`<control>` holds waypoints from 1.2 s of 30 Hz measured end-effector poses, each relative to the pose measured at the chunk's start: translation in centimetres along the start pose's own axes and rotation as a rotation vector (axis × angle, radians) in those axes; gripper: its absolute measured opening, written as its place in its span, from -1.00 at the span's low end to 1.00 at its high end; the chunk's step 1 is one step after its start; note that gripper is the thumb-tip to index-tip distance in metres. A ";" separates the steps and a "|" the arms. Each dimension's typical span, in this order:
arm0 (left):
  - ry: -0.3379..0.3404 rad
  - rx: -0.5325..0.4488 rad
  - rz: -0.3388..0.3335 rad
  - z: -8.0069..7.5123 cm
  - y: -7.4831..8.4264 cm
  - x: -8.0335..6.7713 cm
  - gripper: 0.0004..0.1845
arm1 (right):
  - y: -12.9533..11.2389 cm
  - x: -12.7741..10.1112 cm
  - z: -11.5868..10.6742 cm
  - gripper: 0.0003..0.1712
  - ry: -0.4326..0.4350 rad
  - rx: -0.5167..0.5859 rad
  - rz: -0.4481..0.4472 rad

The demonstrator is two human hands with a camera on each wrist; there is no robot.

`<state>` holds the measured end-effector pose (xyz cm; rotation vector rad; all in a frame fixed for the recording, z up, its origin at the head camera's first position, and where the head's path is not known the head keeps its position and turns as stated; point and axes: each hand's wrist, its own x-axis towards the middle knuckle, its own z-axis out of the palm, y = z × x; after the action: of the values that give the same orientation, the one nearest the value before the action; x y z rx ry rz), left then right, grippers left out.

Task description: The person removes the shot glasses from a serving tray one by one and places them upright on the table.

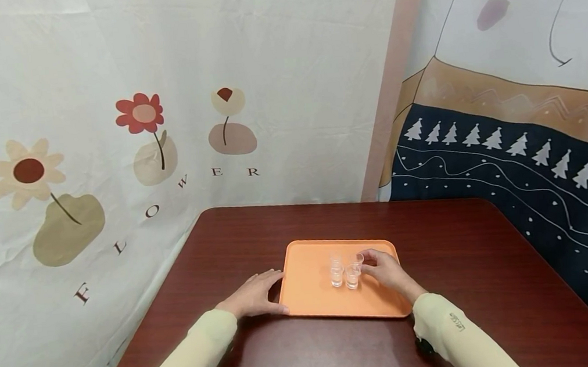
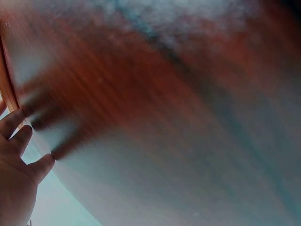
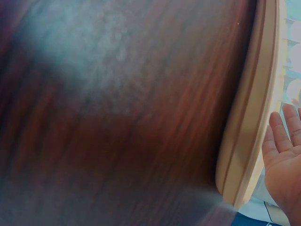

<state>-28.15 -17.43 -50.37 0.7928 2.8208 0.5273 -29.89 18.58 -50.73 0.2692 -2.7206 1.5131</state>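
An orange tray lies on the dark red-brown table, with several small clear shot glasses grouped right of its middle. My right hand reaches over the tray's right side and holds the back right shot glass between thumb and fingers. At the tray's left edge, my left hand rests with fingers spread, fingertips along the side and thumb by the front left corner. In the left wrist view the left hand shows loosely extended fingers. The right wrist view has the right hand beside the tray's rim.
Wood-grain table top surrounds the tray on all sides. Behind it hangs a pale cloth printed with flowers and letters. A dark blue cloth with white trees borders the table on the right.
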 end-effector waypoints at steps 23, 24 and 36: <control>0.011 -0.029 0.008 0.1 -0.1 -0.2 0.09 | 0.2 1.0 -4.2 -0.69 0.166 -0.040 0.030; 0.013 -0.029 0.009 0.2 -0.1 -0.2 0.09 | 0.3 1.0 -4.5 -0.66 0.172 -0.038 0.037; 0.013 -0.026 0.004 0.4 -0.1 -0.4 0.09 | 1.6 0.9 -9.2 -0.45 0.315 -0.019 0.140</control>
<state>-27.72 -17.62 -50.73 0.7930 2.8187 0.5713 -31.64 27.04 -47.11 -0.1519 -2.5452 1.4181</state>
